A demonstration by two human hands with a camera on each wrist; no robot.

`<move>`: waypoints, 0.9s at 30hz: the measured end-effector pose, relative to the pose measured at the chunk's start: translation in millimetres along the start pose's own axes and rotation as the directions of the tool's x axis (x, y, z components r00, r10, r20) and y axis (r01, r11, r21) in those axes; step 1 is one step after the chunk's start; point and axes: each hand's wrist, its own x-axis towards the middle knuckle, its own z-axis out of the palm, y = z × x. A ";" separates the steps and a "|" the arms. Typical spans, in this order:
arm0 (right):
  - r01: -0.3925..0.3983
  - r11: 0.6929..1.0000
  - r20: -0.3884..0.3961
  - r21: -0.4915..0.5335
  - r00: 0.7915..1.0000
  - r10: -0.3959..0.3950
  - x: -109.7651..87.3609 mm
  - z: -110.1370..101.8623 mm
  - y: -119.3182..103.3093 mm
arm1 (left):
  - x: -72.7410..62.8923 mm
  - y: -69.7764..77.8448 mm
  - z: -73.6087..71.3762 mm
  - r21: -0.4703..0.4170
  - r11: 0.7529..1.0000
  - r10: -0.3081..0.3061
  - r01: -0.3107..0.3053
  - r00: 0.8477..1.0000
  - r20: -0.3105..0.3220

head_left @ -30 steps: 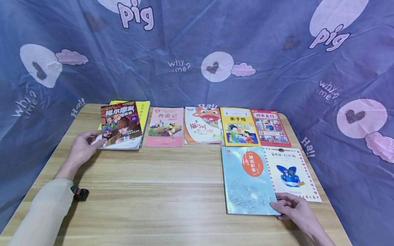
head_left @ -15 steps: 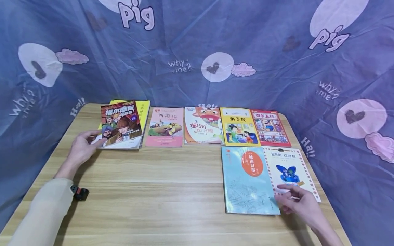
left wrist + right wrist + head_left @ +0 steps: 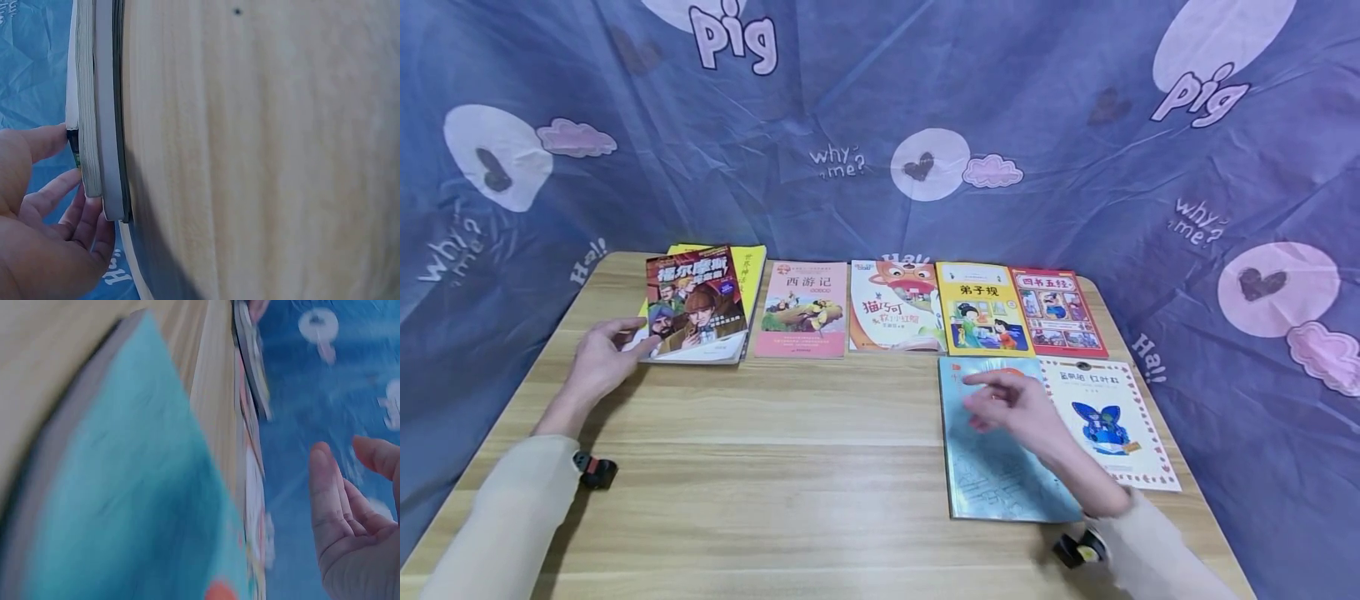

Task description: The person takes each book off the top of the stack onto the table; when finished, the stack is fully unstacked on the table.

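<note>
My left hand grips the lower left corner of a dark red comic-style book on top of a stack. Its thumb lies at the cover, and the other fingers touch the edges of the stack in the left wrist view. A yellow book shows beneath. Nothing is in my right hand, which hovers over a light blue book with fingers loosely bent; it hides part of the orange oval on the cover. In the right wrist view the blue book is blurred.
In the back row lie a pink book, a white cat-picture book, a yellow book and a red book. A white heart-bordered book lies right of the blue one. Patterned blue cloth surrounds the wooden table.
My right hand has let go of the blue book's lower right corner and moved up and left over its cover. My left hand stays at the stack.
</note>
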 end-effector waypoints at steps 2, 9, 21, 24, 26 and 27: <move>0.008 1.000 0.038 0.023 0.999 -0.008 19.6 17.2 -8.8 | 0.3 0.4 -0.1 0.006 1.000 0.002 -0.002 1.000 -0.004; -0.021 0.995 0.142 0.102 0.990 0.007 85.6 80.5 -37.5 | 0.6 2.4 0.7 0.039 0.999 -0.017 0.018 1.000 -0.017; -0.123 0.955 0.228 0.269 0.972 0.061 171.3 178.0 -59.4 | -2.2 4.7 5.7 0.035 0.993 0.111 -0.110 0.993 -0.042; -0.149 0.945 0.241 0.290 0.967 0.079 185.0 196.7 -61.7 | -4.4 6.0 6.3 0.038 0.993 0.114 -0.113 0.993 -0.029; -0.163 0.937 0.229 0.310 0.969 0.093 192.4 208.1 -62.3 | -6.0 7.3 6.2 0.044 0.993 0.106 -0.105 0.994 -0.016; -0.169 0.934 0.223 0.316 0.970 0.100 195.8 213.5 -62.3 | -6.5 7.7 6.1 0.050 0.993 0.104 -0.103 0.995 -0.011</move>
